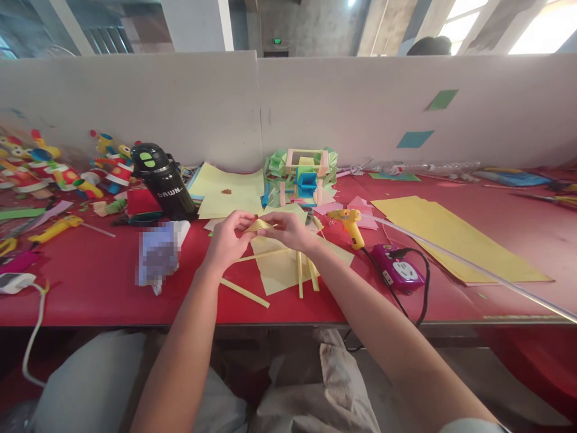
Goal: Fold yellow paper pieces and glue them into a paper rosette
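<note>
Folded yellow paper piece (259, 226), held between the left hand (229, 237) and the right hand (291, 230) above the red table (103, 288).
The piece is small and pale yellow, with a pointed, tilted shape; its folds seem narrow, but the fingers hide some part of it. The grip of each hand is clamped on one side of the paper. Under it lies a pale yellow sheet (273, 276), and a paper strip (244, 293) lies near.
</note>
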`<state>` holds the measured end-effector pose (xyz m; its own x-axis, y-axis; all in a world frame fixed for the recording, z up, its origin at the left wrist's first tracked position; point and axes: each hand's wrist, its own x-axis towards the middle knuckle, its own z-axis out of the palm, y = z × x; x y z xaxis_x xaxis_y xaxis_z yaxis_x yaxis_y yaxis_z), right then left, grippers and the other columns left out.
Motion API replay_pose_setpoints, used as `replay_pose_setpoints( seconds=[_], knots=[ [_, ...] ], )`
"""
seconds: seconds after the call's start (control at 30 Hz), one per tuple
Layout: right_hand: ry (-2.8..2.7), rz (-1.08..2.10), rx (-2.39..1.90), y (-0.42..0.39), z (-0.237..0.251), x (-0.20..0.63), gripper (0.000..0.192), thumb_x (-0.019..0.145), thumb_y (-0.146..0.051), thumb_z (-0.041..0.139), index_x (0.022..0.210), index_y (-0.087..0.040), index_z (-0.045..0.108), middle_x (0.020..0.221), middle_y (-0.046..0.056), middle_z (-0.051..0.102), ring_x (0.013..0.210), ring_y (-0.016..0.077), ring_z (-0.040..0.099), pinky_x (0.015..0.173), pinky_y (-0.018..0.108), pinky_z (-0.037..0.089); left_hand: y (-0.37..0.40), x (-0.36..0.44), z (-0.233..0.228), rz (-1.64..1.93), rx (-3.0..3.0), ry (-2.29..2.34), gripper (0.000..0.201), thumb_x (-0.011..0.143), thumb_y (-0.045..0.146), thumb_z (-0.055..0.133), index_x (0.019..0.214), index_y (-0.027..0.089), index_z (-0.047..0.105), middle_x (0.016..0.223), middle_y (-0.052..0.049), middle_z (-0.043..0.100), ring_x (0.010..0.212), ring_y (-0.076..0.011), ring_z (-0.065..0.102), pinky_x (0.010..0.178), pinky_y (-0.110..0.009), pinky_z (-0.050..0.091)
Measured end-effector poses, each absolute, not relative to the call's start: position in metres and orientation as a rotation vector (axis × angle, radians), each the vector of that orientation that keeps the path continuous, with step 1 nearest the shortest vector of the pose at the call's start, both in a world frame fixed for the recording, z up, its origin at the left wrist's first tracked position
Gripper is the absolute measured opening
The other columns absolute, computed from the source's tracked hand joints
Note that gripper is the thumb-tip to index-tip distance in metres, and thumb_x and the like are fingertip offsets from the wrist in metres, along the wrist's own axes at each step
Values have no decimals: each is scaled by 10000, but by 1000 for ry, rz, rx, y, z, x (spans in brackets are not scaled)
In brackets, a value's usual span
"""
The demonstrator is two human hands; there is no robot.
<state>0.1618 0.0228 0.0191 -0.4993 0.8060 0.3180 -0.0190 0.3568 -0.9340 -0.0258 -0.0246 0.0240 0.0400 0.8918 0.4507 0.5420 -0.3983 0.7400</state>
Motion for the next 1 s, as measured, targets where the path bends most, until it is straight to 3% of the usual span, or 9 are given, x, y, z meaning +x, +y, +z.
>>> replay_pose_setpoints(
  seconds=[0.23,0.47,0.63,0.87,1.0],
  knots=[
    [-1889,1046,-678,17,19,161,247,802,-444,742,880,-210,727,898,48,709,851,201,653,832,348,508,-27,-23,26,1263,1972,1454,356,794,343,735,1094,217,591,874,-37,724,815,-194,687,785,-309,550],
    [-1981,822,-651,15,17,161,286,864,-458,671,838,-174,682,817,48,691,755,173,614,750,320,497,-27,-17,23,1283,2005,1450,244,791,261,706,1011,198,620,825,-34,703,770,-187,675,712,-287,540],
    [-1917,859,-672,19,14,160,314,862,-486,664,887,-176,706,871,62,710,819,193,646,782,330,508,-23,-14,18,1375,1946,1411,243,794,299,722,989,193,622,875,-49,701,797,-184,668,740,-293,539],
    [-1693,921,-865,28,6,156,478,793,-569,706,1105,-208,676,1072,92,694,998,227,649,751,309,530,-20,-13,15,1455,1641,1281,463,783,379,749,1173,187,590,1131,-105,677,972,-212,685,813,-311,568],
    [-1545,837,-973,31,1,154,497,737,-597,736,1018,-200,634,1077,96,662,908,202,632,688,296,521,-19,-12,14,1337,1533,1216,706,688,327,832,1313,182,536,1254,-138,634,1078,-263,667,871,-365,581]
  ],
)
